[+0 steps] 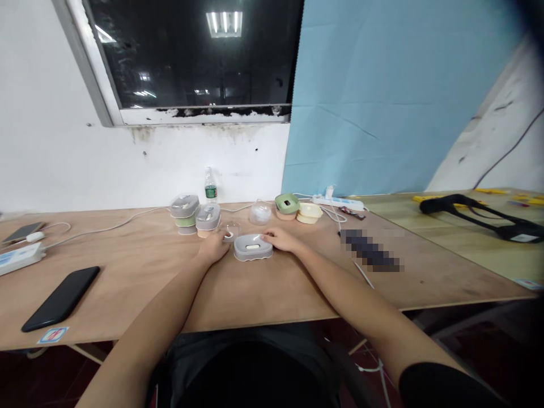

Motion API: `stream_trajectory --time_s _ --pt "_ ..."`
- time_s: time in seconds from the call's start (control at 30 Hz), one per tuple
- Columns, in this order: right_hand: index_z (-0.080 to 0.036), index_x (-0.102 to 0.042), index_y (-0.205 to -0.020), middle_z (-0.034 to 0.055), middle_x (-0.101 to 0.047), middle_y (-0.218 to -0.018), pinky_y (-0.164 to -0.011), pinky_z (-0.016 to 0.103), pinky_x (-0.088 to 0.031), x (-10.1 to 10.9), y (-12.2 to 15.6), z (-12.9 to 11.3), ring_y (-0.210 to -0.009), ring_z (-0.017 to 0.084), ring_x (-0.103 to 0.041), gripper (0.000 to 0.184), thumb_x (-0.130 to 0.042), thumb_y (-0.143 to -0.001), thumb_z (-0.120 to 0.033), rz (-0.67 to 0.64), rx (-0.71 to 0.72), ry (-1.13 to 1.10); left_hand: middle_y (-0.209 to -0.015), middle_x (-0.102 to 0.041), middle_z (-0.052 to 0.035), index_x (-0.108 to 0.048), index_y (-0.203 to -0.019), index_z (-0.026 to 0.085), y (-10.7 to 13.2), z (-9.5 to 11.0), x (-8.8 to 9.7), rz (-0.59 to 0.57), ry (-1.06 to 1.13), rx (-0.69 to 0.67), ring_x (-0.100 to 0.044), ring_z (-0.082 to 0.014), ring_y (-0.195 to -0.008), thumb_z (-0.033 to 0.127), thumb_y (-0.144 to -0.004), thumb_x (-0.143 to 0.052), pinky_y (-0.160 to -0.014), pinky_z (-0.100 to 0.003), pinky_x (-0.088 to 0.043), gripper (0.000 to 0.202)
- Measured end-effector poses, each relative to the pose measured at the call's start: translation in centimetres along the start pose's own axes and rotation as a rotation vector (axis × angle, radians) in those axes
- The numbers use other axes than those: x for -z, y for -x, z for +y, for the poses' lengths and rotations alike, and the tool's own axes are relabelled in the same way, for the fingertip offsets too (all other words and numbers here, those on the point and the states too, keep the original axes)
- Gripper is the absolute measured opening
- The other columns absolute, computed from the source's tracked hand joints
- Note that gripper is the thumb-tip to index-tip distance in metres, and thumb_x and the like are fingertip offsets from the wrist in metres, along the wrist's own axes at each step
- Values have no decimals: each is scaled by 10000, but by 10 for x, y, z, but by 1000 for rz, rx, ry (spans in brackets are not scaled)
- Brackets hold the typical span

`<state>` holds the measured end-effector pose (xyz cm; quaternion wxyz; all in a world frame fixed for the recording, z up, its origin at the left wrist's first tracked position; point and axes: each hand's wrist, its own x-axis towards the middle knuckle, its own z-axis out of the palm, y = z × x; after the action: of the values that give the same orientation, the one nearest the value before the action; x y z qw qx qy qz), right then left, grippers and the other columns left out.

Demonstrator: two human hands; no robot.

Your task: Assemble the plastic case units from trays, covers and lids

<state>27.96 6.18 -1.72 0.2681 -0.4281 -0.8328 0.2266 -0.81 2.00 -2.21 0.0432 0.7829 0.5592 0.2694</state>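
A grey, rounded soap box [253, 249] sits on the wooden table in front of me, with a dark slot and a pale piece in its base. My right hand [282, 239] has its fingers closed at the box's right rim. To the left, my left hand [213, 247] pinches the edge of a clear plastic lid [232, 228]; part of the lid is hidden by the fingers. Behind the left hand stand lidded grey boxes in stacks [208, 215]. Another clear lid pile [260, 213] lies beyond the grey box.
Green [287, 203] and cream [309, 212] box parts stand at back right, near a power strip [340, 203] and cables. A water bottle [210, 185] is by the wall. A black phone [62, 298] lies front left. A blurred dark object [372, 250] lies right; a black frame [484, 218] sits farther right.
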Motion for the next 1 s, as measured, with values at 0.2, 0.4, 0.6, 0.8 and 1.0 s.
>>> stream_trajectory --time_s 0.2,0.4,0.6,0.8,1.0 --pt "-159 -716 -945 64 -713 -908 -682 268 -440 0 1 1 -770 186 -622 360 -552 -873 -471 -2 -2 -27 -1011 -596 -89 -500 -1184 177 5 17 11 342 196 -39 -600 -204 -894 438 -920 -483 -836 -361 -482 371" --pt "-167 -561 -1292 74 -671 -957 -715 276 -431 0 3 -10 -806 182 -592 532 -554 -879 -501 122 10 3 -964 -572 -66 -283 -1359 173 6 30 5 400 405 -57 -588 -156 -760 471 -966 -376 -747 -326 -499 502" --pt "-153 -635 -911 33 -618 -803 -610 245 -359 3 7 -30 -685 142 -512 444 -465 -896 -563 236 104 -17 -914 -608 -59 -401 -1319 170 7 30 6 269 427 -6 -611 -186 -806 505 -963 -355 -775 -343 -490 491" --pt "-175 -461 -618 -18 -453 -600 -532 229 -286 5 7 -30 -582 106 -408 538 -440 -847 -661 190 95 -121 -915 -662 -59 -492 -1264 178 8 28 8 202 389 21 -637 -206 -833 480 -961 -341 -812 -360 -489 453" --pt "-174 -457 -559 -42 -415 -504 -484 223 -227 6 8 -20 -498 88 -370 570 -492 -789 -694 -121 -14 -142 -1094 -683 -84 -567 -1208 184 10 26 10 -44 263 -34 -643 -234 -967 432 -938 -376 -888 -392 -486 413"
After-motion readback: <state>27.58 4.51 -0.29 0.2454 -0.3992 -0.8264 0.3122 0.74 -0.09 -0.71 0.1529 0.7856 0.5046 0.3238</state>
